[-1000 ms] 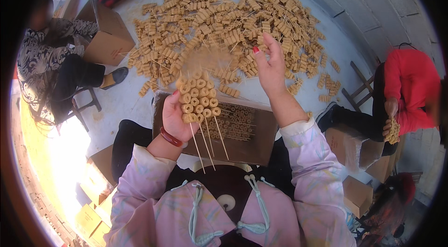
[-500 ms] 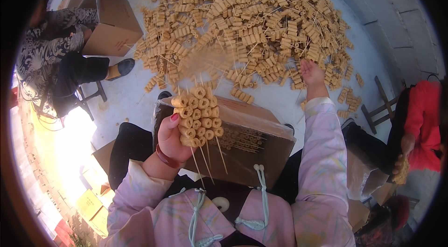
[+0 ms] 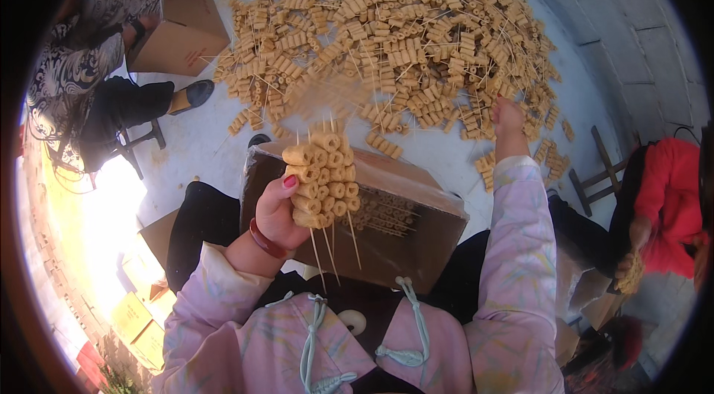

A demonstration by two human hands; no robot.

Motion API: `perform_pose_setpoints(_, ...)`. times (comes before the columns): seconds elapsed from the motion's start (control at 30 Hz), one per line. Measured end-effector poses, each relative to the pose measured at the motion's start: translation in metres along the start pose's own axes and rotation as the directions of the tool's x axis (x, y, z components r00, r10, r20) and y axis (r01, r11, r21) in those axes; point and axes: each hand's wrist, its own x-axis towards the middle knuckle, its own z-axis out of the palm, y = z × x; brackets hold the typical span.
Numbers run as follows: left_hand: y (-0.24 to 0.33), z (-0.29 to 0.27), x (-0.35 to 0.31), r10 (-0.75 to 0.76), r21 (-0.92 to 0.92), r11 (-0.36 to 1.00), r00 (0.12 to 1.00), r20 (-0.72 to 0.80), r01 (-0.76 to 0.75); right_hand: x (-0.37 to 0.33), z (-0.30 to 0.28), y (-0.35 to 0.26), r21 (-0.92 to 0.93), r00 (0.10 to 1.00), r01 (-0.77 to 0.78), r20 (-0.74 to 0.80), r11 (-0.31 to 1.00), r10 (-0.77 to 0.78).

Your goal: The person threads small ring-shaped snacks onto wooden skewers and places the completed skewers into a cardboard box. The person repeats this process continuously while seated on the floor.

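My left hand (image 3: 277, 215) is wrapped round a stacked bundle of skewered, hollow, tan rolled pieces (image 3: 324, 180). The bare stick ends poke out below and above it. This bundle is over the near left side of an open cardboard box (image 3: 420, 184) at my lap. More skewers (image 3: 383, 214) lie packed inside that box. My right arm reaches forward to the near right part of a big heap of the same skewers (image 3: 401, 52). There my right hand (image 3: 509, 120) has its fingers curled closed against the heap; whatever they hold is hidden.
To the left, a co-worker in patterned sleeves reaches into another cardboard box (image 3: 182, 37), beside a low stool (image 3: 141, 148). At the right, a person in red (image 3: 666, 200) holds skewers (image 3: 631, 275) near a second stool (image 3: 604, 171). A block wall (image 3: 632, 52) bounds the far right.
My right hand has gone from loosely spread fingers to curled ones and shifted slightly right and nearer. The bundle in my left hand has moved a little to the right.
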Motion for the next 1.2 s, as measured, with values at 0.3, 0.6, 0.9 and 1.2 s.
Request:
perform_pose_setpoints(0.3, 0.005, 0.009, 0.006, -0.028, 0.027, 0.999, 0.996, -0.088, 0.030, 0.053, 0.029, -0.001, -0.808, 0.966, 0.172, 0.026, 0.564, -0.258)
perform_pose_setpoints(0.6, 0.007, 0.019, 0.002, 0.006, 0.062, 0.998, 1.000, 0.010, -0.007, -0.062, -0.029, -0.025, -0.245, 0.993, 0.116, 0.049, 0.963, -0.107)
perform_pose_setpoints(0.9, -0.003, 0.013, -0.011, -0.116, -0.142, 0.975, 0.936, 0.332, 0.171, -0.283, -0.099, -0.109, -0.353, 0.782, 0.620, 0.361, 0.701, -0.509)
perform_pose_setpoints(1.2, -0.002, 0.024, -0.035, -0.195, 0.000, 0.976, 0.872, 0.450, 0.218, -0.453, -0.108, -0.167, -0.311, 0.627, 0.760, 0.579, 0.571, -0.520)
